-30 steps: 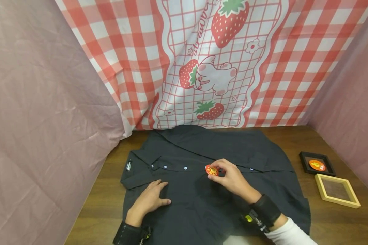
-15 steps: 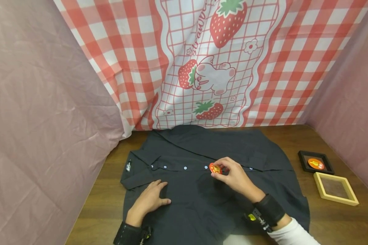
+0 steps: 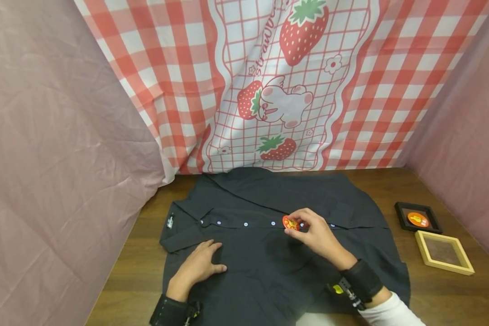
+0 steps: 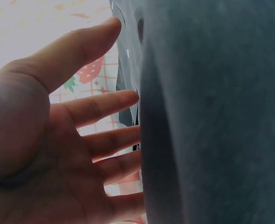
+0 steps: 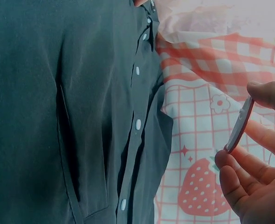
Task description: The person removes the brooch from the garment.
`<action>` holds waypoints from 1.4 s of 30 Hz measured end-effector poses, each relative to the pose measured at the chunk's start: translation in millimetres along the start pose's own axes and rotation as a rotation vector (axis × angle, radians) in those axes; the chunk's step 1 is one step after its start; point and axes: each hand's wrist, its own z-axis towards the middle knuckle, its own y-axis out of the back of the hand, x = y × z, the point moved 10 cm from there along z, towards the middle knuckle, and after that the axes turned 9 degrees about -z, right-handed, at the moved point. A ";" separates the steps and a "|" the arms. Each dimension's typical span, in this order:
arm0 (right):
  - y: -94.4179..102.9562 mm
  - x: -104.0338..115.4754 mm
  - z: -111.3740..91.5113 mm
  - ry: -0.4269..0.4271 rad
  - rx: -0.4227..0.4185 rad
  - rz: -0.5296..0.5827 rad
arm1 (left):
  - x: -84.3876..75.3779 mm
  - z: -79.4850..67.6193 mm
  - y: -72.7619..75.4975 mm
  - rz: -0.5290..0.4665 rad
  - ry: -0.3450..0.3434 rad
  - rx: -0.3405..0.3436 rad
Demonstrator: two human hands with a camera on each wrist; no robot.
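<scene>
A dark button-up shirt (image 3: 244,267) lies spread on the wooden table, its collar to the left and a row of pale buttons running across it. My right hand (image 3: 315,233) pinches a round red-and-yellow badge (image 3: 290,222) between thumb and fingertips, over the button row. From the right wrist, the badge (image 5: 240,123) appears edge-on with a pale grey back, apart from the cloth. My left hand (image 3: 197,267) rests on the shirt below the collar with fingers spread. In the left wrist view its straight fingers (image 4: 105,107) reach the dark cloth.
At the right of the table lies a black frame (image 3: 405,222) with an orange round badge (image 3: 418,220) in it. A pale yellow frame (image 3: 444,267) sits just in front. A red-and-white checked strawberry cloth (image 3: 179,90) hangs behind, with pinkish drapes (image 3: 65,136) at the sides.
My right hand has shifted slightly to the right along the button row with the badge, uncovering a button to its left. My left hand has stayed in place.
</scene>
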 end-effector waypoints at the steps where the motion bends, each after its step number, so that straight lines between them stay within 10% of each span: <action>1: 0.5 -0.5 0.0 -0.002 -0.001 0.003 | 0.0 0.0 0.0 -0.001 -0.001 0.001; 42: 38.6 -25.9 -10.1 -0.051 -0.067 -0.091 | -2.1 -1.5 1.4 -0.013 -0.008 0.013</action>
